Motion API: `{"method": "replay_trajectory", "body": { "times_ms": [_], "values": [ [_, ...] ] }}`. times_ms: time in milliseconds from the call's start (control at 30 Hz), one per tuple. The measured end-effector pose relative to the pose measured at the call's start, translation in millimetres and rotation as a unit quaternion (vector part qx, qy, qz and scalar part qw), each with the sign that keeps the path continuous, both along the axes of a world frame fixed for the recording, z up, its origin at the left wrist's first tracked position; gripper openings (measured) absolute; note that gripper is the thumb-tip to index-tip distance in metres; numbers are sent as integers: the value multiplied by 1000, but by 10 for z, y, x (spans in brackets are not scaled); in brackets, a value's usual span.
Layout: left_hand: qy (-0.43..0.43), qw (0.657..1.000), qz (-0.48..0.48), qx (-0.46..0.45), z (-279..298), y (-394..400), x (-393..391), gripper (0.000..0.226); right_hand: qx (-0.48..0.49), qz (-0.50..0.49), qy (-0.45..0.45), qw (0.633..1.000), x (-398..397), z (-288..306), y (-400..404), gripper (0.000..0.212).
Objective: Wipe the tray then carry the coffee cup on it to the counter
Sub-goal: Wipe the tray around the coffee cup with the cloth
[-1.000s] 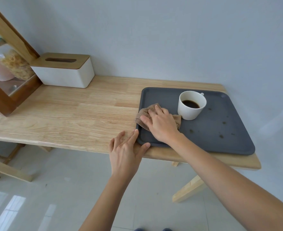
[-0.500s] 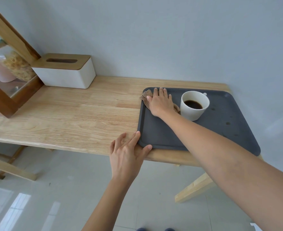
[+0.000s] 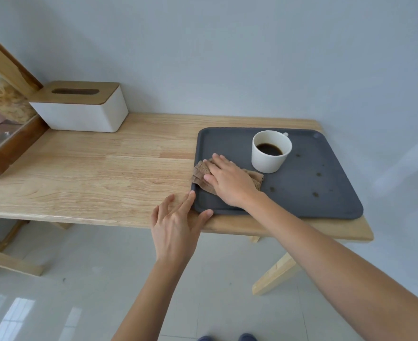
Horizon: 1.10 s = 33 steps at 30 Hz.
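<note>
One dark grey tray point(image 3: 301, 190) lies flat at the right end of a wooden table point(image 3: 92, 173), its long axis running left to right in front of me. One white coffee cup point(image 3: 270, 153), with dark coffee inside, stands upright on the tray's far middle part.

My right hand point(image 3: 230, 184) lies palm down, fingers extended and flat, pressing one crumpled brown cloth point(image 3: 203, 174) onto the tray's left part; the cloth's left end overlaps the tray's left rim. The cup is just beside this hand, to its right and farther from me.

About six small dark spots point(image 3: 315, 193) dot the tray right of the cup and cloth, so I judge the wiping must go rightward, passing close to the cup.

My left hand point(image 3: 176, 222) is spread open, holding nothing, with finger and thumb touching the tray's near left corner, probably steadying it.

One white tissue box point(image 3: 84, 112) with a wooden lid sits well apart, far left.
</note>
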<state>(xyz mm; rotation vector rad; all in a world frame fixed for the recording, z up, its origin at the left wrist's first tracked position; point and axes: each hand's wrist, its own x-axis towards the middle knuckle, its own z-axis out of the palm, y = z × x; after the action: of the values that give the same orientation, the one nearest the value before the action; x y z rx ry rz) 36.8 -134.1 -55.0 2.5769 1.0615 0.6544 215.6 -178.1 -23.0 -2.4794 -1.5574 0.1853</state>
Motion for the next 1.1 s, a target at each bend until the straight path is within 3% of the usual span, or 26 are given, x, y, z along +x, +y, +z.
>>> {"method": "replay_trajectory", "body": {
  "times_ms": [433,700,1100],
  "values": [
    [14,1000,0,6,18,7,-8,65,-7,93,61,994,290,65,-779,49],
    [8,1000,-4,11,27,-15,-7,65,-7,54,65,996,604,158,-1371,49],
    [21,1000,-11,4,14,-21,22,68,5,36,64,997,543,-20,-1243,47]
  ]
}}
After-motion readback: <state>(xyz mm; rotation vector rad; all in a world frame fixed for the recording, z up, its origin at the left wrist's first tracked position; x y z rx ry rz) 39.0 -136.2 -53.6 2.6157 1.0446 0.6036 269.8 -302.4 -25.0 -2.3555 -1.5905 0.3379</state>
